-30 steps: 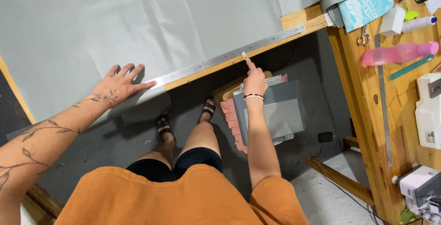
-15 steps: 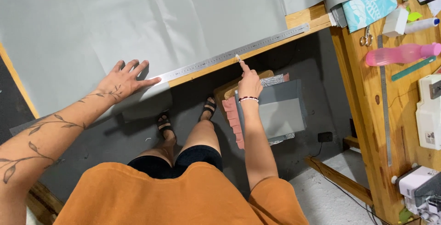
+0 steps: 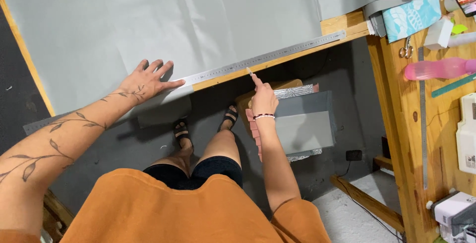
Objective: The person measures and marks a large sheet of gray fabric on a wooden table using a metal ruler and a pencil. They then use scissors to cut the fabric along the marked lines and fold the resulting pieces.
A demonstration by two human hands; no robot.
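The big grey sheet (image 3: 198, 20) lay flat on the table (image 3: 347, 25), with wide open room above it for a hand to pass. Along its near edge lay the long metal ruler (image 3: 277, 57), and the left hand (image 3: 148, 79) pressed down on one end, blocking that spot. The right hand (image 3: 263, 99) sat just below the ruler's middle. To the right, the wooden bench (image 3: 396, 99) was crowded with a pink bottle (image 3: 436, 68), scissors (image 3: 406, 49) and white boxes (image 3: 439, 32), leaving little room.

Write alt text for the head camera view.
Seen from above, a person's left hand presses flat on one end of a long steel ruler lying along the edge of grey fabric on a wooden table, while the right hand holds a small pointed tool against the ruler's edge.
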